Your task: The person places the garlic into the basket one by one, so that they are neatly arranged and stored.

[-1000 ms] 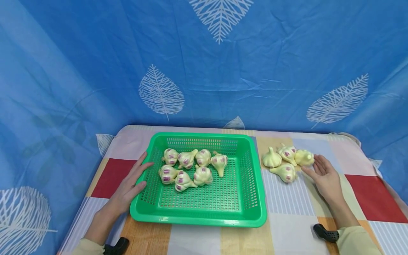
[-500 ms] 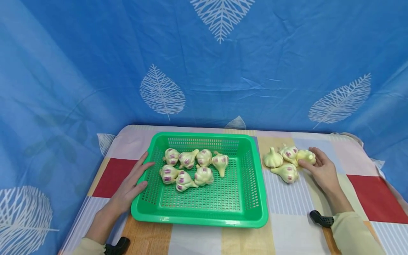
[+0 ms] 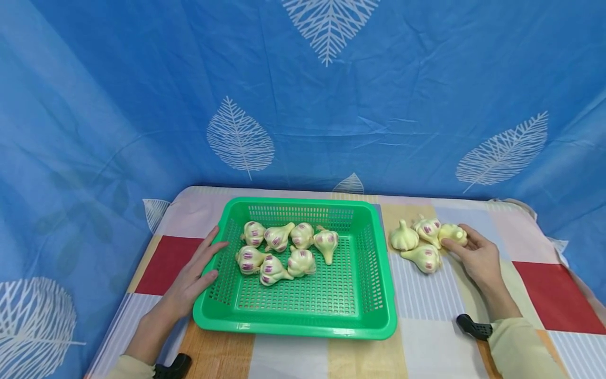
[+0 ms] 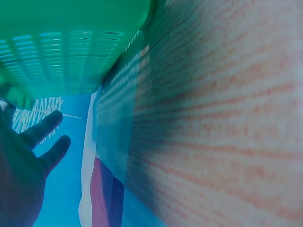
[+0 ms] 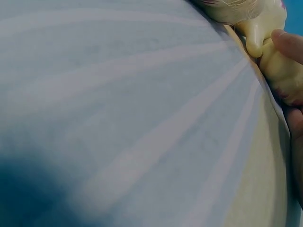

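Newly pinching the rightmost bulb near the table's far edge with the right hand, seemingly secured, unlifted; resting the left hand, straight-fingered, on the basket's left edge.

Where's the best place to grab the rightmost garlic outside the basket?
Probably the rightmost garlic's round body, coming from the right: another garlic crowds its left, while its right faces open cloth. A rounded body suits thumb and fingers on opposite sides; the right hand grips there.
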{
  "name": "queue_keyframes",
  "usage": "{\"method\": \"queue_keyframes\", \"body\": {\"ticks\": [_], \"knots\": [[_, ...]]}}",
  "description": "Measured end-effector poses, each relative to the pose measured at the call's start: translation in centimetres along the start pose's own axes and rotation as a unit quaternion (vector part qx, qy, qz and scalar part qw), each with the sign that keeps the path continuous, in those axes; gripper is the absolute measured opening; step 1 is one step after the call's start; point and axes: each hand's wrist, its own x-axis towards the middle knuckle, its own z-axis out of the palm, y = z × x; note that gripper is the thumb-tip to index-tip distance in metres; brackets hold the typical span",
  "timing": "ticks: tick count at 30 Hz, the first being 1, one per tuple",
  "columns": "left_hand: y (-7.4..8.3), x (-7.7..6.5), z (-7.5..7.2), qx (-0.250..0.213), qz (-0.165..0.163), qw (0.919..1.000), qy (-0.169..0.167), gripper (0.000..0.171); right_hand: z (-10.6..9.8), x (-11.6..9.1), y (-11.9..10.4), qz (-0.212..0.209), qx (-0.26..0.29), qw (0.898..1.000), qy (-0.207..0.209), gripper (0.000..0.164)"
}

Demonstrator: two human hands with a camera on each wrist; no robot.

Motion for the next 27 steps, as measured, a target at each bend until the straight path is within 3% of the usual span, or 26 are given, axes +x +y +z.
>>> {"method": "queue_keyframes", "body": {"ticks": [15, 20, 27], "knots": [[-0.3, 0.0, 0.0, -0.003, 0.008, 0.9999, 0.005, 0.063, -0.5, -0.8, -0.7, 0.03, -0.027, 0.999, 0.011, 0.088], [-0.1, 0.0, -0.1, -0.005, 0.005, 1.0, 0.001, 0.063, -1.9, -1.7, -1.2, 0.019, -0.013, 0.999, 0.023, 0.083], [0.0, 0.1, -0.2, -0.007, 0.002, 1.0, 0.002, 0.062, -4.0, -3.3, -3.3, -0.018, -0.027, 0.999, 0.006, 0.08]]}}
